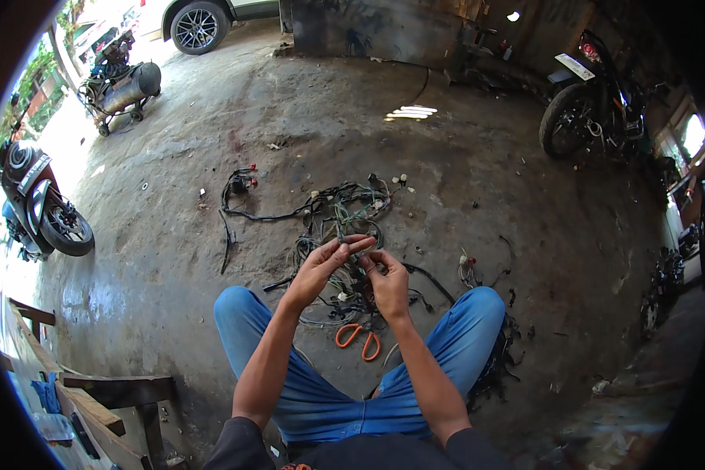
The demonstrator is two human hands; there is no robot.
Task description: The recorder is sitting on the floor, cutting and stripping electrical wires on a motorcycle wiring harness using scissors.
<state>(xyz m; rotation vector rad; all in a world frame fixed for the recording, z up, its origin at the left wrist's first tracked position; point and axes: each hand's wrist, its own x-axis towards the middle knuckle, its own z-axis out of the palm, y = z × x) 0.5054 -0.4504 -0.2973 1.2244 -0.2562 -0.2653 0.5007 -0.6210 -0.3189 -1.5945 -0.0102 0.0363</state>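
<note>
A tangled wiring harness (274,215) of black-taped cable, green and pale wires and small connectors spreads over the ground in front of me. Above its middle, my left hand (325,265) pinches some of the wires between thumb and fingers. My right hand (387,283) is close beside it on the right, its thumb and fingertips closed on the wires too. Which single strands lie in the fingertips is too small to make out. Just below the hands, between my knees, lie scissors (358,341) with orange handles; wires hide their blades.
Loose wire pieces (468,270) lie by my right knee. A wooden bench (117,389) stands at the lower left. Scooter (43,204) and wheeled air compressor (125,90) are on the left, a motorcycle (591,102) at the far right, a white car (204,23) at the back.
</note>
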